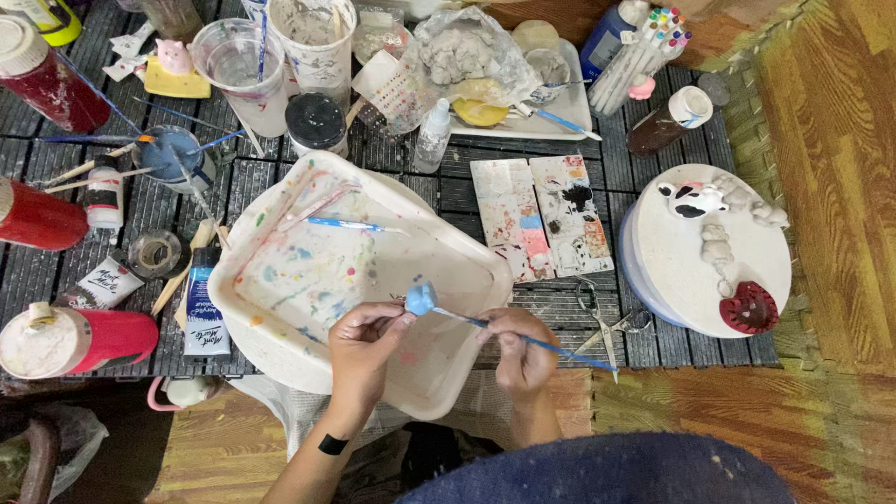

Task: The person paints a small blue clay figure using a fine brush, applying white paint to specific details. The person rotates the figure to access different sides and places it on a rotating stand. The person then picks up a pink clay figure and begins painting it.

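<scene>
Head view: left hand (362,338) pinches a blue figurine (421,299) (small), right hand (523,347) grips a paintbrush (537,342).

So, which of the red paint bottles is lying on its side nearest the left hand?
The red bottle at the table's bottom-left edge, closest to the left hand.

Three red paint bottles (42,217), two paint-smeared palette tiles (541,217), one white tray (280,224) and one pair of scissors (607,327) are counted on the worktop (467,182).

Scissors (605,327) lie beside a paint-smeared palette (541,217).
</scene>
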